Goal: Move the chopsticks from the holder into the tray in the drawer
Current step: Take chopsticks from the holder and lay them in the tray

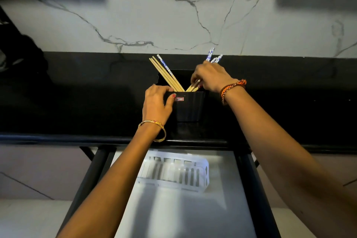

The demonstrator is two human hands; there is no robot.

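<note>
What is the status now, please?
Left hand steadies holder. Right hand shut on chopsticks; more remain. Tray empty, path clear.

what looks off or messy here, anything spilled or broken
Nothing spilled or broken. The chopsticks splay loosely in the black holder, which the left hand steadies while the right hand gathers a bunch. The white tray sits slightly askew in the open drawer.
</note>
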